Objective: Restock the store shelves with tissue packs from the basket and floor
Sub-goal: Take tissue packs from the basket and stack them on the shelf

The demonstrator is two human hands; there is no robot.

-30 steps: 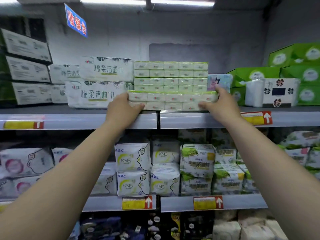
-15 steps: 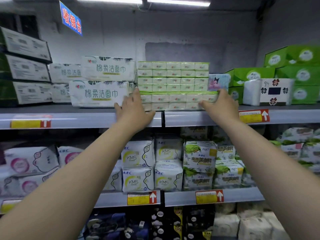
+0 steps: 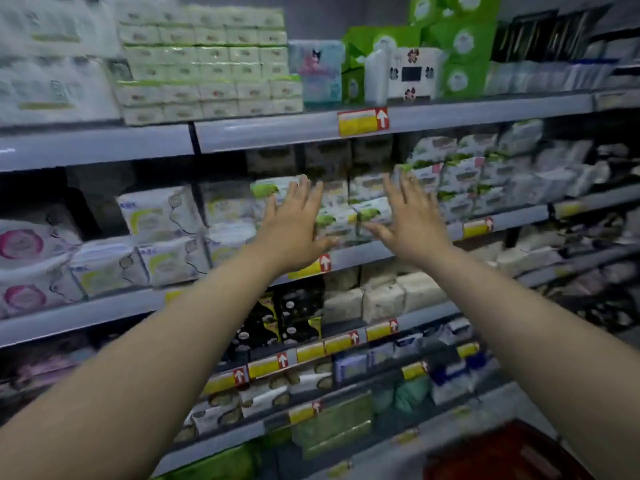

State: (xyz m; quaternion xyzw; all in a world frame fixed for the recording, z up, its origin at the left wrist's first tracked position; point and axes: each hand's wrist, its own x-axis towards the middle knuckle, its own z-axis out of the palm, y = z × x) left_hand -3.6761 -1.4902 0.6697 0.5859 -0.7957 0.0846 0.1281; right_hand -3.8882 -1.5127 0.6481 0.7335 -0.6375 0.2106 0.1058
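A stack of pale green tissue packs [image 3: 207,64] stands on the top shelf [image 3: 270,131], its lowest pack near the shelf's front edge. My left hand [image 3: 294,223] and my right hand [image 3: 412,220] hang in the air below that shelf, fingers spread, holding nothing. Both are in front of the second shelf's green-and-white packs [image 3: 346,220]. The red basket [image 3: 509,452] shows at the bottom right corner, blurred; I cannot see what it holds.
White packs [image 3: 52,81] sit left of the stack, a blue pack [image 3: 317,71] and green boxes [image 3: 457,53] to its right. Lower shelves hold white, black and beige packs. Yellow price tags [image 3: 362,121] line the shelf edges. The picture is motion-blurred.
Both hands have let go of the lowest tissue pack and dropped from the top shelf to the second shelf's height. The view has swung down and to the right.
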